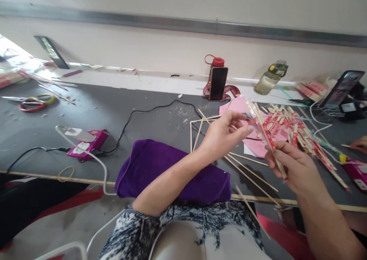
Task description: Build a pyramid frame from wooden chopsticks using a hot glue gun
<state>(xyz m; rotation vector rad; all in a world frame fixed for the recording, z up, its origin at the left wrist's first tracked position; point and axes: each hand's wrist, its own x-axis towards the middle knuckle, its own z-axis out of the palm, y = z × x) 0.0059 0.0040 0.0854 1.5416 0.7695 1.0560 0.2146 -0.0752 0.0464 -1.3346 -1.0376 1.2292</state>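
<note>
My right hand [289, 162] is closed around wrapped chopsticks [268, 137], red and white with clear plastic at the upper end, held slanted above the table. Just left of that plastic is my left hand [229, 132], fingers partly curled and thumb apart, with nothing visible in it. Behind my hands lies a pink sheet [233, 106], and a heap of red-and-white wrapped chopsticks [298, 130] spreads to its right. Bare wooden sticks [252, 172] lie loose beneath my hands. A folded purple cloth [160, 168] rests at the table's front edge under my left forearm.
A red-capped bottle [218, 62] stands behind a phone [218, 84]; a clear bottle [271, 78] leans to its right. Scissors [36, 101] and a magenta power strip [87, 145] with cables lie left. Another person's hand [359, 145] is at the right edge.
</note>
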